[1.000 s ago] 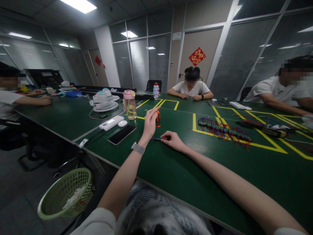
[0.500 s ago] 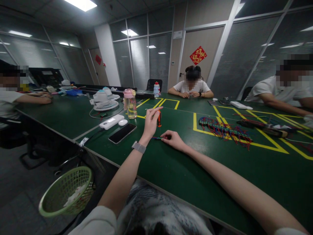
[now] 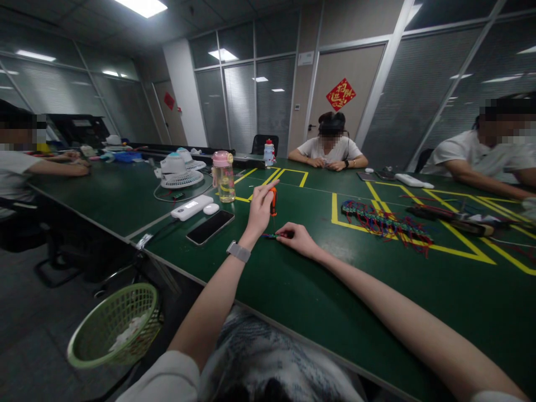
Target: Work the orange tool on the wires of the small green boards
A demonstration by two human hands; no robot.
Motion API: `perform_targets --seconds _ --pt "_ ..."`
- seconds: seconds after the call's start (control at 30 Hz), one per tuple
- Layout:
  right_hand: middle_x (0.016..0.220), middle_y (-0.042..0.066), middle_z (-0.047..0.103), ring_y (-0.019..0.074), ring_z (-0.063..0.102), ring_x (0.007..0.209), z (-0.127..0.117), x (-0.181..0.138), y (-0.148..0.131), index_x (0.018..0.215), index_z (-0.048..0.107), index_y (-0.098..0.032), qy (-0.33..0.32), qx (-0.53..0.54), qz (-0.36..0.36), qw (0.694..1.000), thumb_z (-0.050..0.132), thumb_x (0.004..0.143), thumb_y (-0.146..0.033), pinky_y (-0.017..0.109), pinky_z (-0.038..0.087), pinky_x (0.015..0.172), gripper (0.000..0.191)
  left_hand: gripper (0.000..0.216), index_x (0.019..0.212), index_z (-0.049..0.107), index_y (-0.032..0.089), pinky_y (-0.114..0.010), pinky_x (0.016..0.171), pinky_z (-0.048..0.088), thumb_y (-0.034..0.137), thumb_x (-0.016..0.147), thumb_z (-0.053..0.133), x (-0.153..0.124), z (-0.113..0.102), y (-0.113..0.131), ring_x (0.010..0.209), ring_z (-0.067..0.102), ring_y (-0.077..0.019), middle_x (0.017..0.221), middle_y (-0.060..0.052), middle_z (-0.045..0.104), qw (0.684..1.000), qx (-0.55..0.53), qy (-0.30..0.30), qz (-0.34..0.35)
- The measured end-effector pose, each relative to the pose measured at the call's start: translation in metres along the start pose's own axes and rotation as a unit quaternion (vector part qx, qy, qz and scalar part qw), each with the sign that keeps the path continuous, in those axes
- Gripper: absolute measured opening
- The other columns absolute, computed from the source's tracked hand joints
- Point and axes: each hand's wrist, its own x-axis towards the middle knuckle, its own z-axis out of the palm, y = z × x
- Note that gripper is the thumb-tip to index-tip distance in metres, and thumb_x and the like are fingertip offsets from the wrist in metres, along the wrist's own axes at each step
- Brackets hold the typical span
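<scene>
My left hand (image 3: 262, 206) grips an orange-and-black screwdriver (image 3: 273, 202), which stands upright with its thin shaft pointing down. Below the shaft lies a small green terminal block with wires (image 3: 271, 236), low on the green table. My right hand (image 3: 296, 239) pinches the right end of this block between thumb and fingertips, steadying it against the tabletop. The screwdriver's tip is close over the block; whether it sits in a screw is too small to tell. A black phone (image 3: 210, 227) lies left of my left wrist.
Several wired terminal blocks (image 3: 385, 220) lie in a row inside yellow tape at right. A pink-lidded bottle (image 3: 224, 177), a white power bank (image 3: 191, 207) and white fans (image 3: 181, 170) stand at left. A green basket (image 3: 115, 326) is on the floor. Co-workers sit around the table.
The screwdriver and my left hand have shifted very slightly. My right hand keeps the terminal block in the same place. The view has moved a little.
</scene>
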Motion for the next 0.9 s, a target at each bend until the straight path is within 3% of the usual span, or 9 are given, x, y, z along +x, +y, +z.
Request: perform_targets --seconds 0.07,0.13,0.27,0.37,0.5,0.6,0.7,0.83,0.9 --pt "0.076 0.003 0.061 0.0129 0.056 0.068 -0.0001 0.0003 0.0001 0.085 0.071 -0.016 0.000 0.000 0.001 1.000 0.064 0.073 -0.020 0.026 0.045 0.064 0.015 0.034 0.121 0.056 0.025 -0.029 0.078 0.052 0.031 0.091 0.040 0.0000 0.0017 -0.0010 0.094 0.059 -0.0152 0.115 -0.007 0.056 0.997 -0.068 -0.024 -0.029" --pt "0.077 0.003 0.061 0.0131 0.056 0.068 -0.0004 0.0005 -0.0002 0.084 0.072 -0.015 0.001 -0.001 -0.001 1.000 0.064 0.073 -0.020 0.026 0.045 0.064 0.015 0.036 0.123 0.054 0.024 -0.029 0.073 0.053 0.031 0.089 0.046 -0.0003 0.0025 -0.0013 0.087 0.061 -0.0142 0.109 -0.007 0.059 0.994 -0.093 -0.026 -0.045" --pt "0.076 0.003 0.062 0.0132 0.056 0.068 -0.0012 0.0003 -0.0020 0.084 0.072 -0.016 0.002 -0.004 0.000 1.000 0.065 0.072 -0.020 0.026 0.046 0.064 0.014 0.029 0.108 0.065 0.024 -0.026 0.075 0.052 0.032 0.080 0.060 -0.0005 0.0000 0.0005 0.089 0.058 -0.0144 0.102 -0.005 0.057 1.000 -0.002 0.015 -0.006" --pt "0.077 0.003 0.062 0.0132 0.056 0.068 -0.0021 -0.0001 -0.0039 0.083 0.072 -0.016 0.003 -0.003 0.003 1.000 0.066 0.072 -0.020 0.026 0.046 0.064 0.013 0.027 0.107 0.065 0.024 -0.028 0.084 0.050 0.033 0.086 0.052 0.0004 -0.0009 0.0014 0.101 0.056 -0.0164 0.110 -0.007 0.057 1.000 -0.006 0.015 0.002" --pt "0.079 0.004 0.062 0.0132 0.056 0.070 -0.0033 -0.0006 -0.0059 0.084 0.072 -0.016 0.000 -0.006 -0.003 1.000 0.066 0.073 -0.020 0.026 0.046 0.066 0.014 0.036 0.122 0.055 0.022 -0.029 0.073 0.054 0.033 0.090 0.044 0.0010 0.0011 0.0001 0.088 0.062 -0.0152 0.111 -0.008 0.059 0.992 -0.110 -0.020 -0.061" --pt "0.079 0.004 0.061 0.0131 0.056 0.069 -0.0033 -0.0003 -0.0054 0.085 0.073 -0.016 0.002 -0.018 -0.006 1.000 0.066 0.073 -0.021 0.026 0.046 0.065 0.015 0.032 0.114 0.061 0.022 -0.025 0.069 0.054 0.033 0.084 0.055 0.0009 0.0005 -0.0003 0.082 0.060 -0.0132 0.105 -0.006 0.060 0.997 -0.064 0.000 -0.045" --pt "0.077 0.003 0.061 0.0128 0.055 0.068 -0.0016 0.0006 -0.0029 0.084 0.072 -0.017 0.004 -0.021 -0.002 1.000 0.066 0.072 -0.020 0.026 0.046 0.064 0.015 0.023 0.100 0.067 0.022 -0.023 0.074 0.052 0.033 0.083 0.057 0.0011 -0.0009 0.0006 0.090 0.058 -0.0142 0.104 -0.006 0.058 1.000 -0.003 0.025 -0.004" --pt "0.075 0.002 0.062 0.0127 0.056 0.067 0.0014 0.0014 0.0003 0.086 0.070 -0.015 0.013 0.001 0.013 1.000 0.066 0.070 -0.021 0.026 0.046 0.064 0.017 0.030 0.109 0.062 0.021 -0.026 0.074 0.054 0.033 0.090 0.042 0.0012 0.0005 0.0022 0.090 0.060 -0.0140 0.114 -0.007 0.057 0.996 -0.084 0.002 -0.038" --pt "0.074 0.002 0.063 0.0130 0.056 0.067 0.0019 0.0010 0.0003 0.084 0.070 -0.015 0.016 0.006 0.018 1.000 0.066 0.070 -0.022 0.026 0.047 0.063 0.016 0.030 0.113 0.059 0.020 -0.026 0.070 0.055 0.033 0.089 0.044 0.0006 0.0015 0.0026 0.083 0.061 -0.0131 0.110 -0.007 0.060 0.993 -0.108 0.000 -0.055"
